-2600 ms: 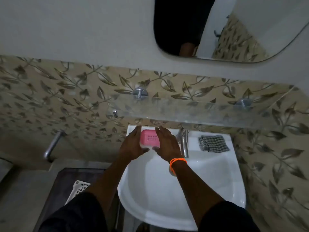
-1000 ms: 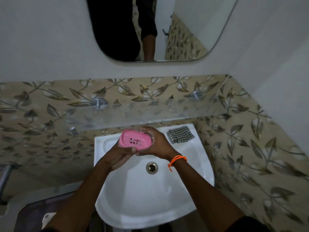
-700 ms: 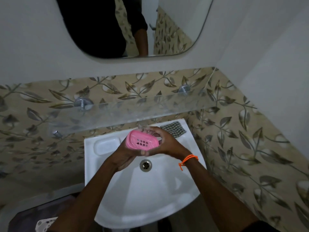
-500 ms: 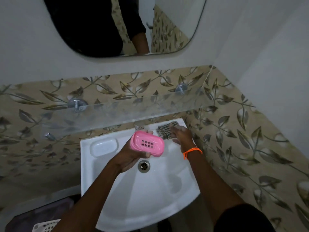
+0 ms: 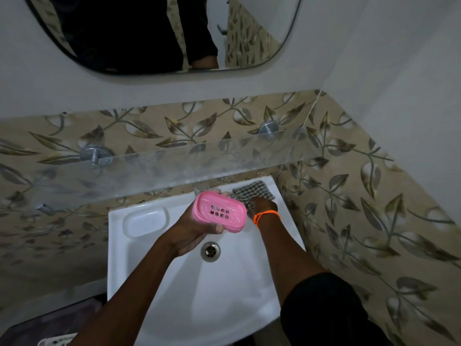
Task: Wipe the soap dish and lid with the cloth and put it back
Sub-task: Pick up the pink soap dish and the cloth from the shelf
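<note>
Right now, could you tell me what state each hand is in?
Left hand: grips the pink soap dish above the sink.
Right hand: on the checked cloth; whether it grips it cannot be told.

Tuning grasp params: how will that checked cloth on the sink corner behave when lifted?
Probably floppy: the checked cloth lies crumpled in soft folds on the sink rim, so it should drape from wherever the right hand touching it grips. Likely light, being thin and small beside the pink soap dish. Unlikely to roll or slip; woven fabric should pinch easily.
</note>
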